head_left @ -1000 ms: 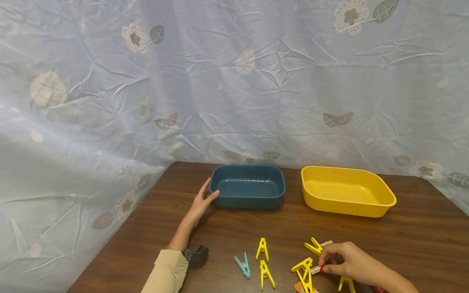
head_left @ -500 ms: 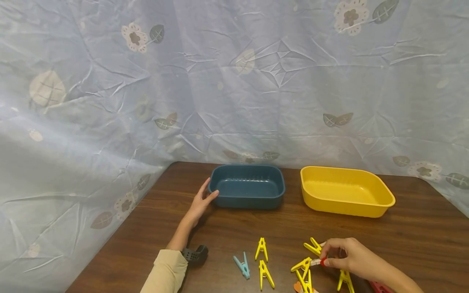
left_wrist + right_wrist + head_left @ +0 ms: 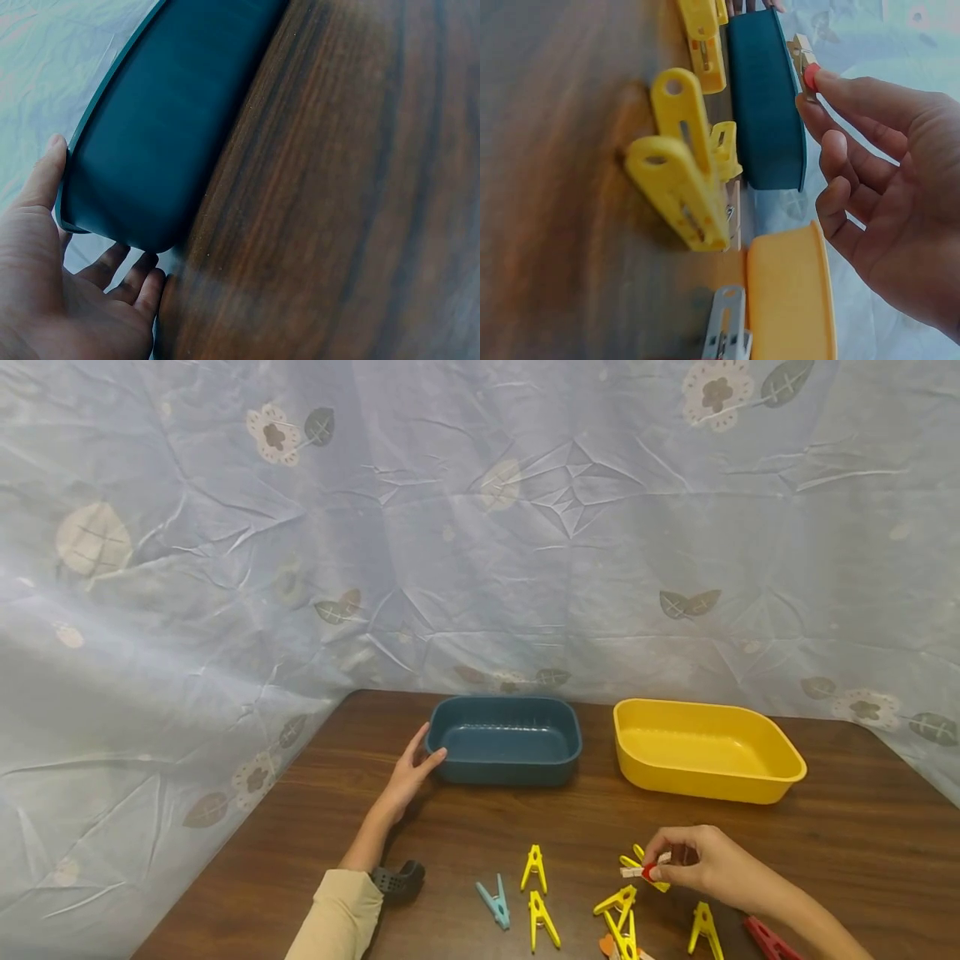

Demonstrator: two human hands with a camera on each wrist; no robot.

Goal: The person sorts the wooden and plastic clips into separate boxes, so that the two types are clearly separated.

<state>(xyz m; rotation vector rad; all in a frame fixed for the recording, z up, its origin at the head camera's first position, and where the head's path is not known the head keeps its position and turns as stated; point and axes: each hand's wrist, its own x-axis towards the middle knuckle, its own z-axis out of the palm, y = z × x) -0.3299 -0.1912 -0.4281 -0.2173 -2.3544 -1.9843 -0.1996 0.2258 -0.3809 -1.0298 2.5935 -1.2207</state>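
Note:
The left hand [image 3: 405, 781] touches the left end of the dark blue tray [image 3: 506, 774], thumb at the rim. In the left wrist view the hand [image 3: 82, 292] has its fingers spread about the tray's corner [image 3: 165, 127]. Between thumb and forefinger the right hand [image 3: 701, 860] pinches a small wooden clip with a red piece [image 3: 648, 871], above a yellow clothespin [image 3: 637, 852]. In the right wrist view the wooden clip [image 3: 802, 56] shows clear of the table, held at its red part by the right hand [image 3: 900, 165].
A yellow tray [image 3: 705, 783] stands right of the blue one. Near the front lie a light blue clothespin [image 3: 496, 906], several yellow clothespins [image 3: 542, 920], a red one [image 3: 768, 939] and a partly hidden orange piece [image 3: 607, 945]. A patterned cloth [image 3: 480, 527] hangs behind the table.
The right hand has moved up and slightly left with the wooden clip, away from the yellow clothespins below it. More of the red clothespin shows. The left hand has stayed at the blue tray.

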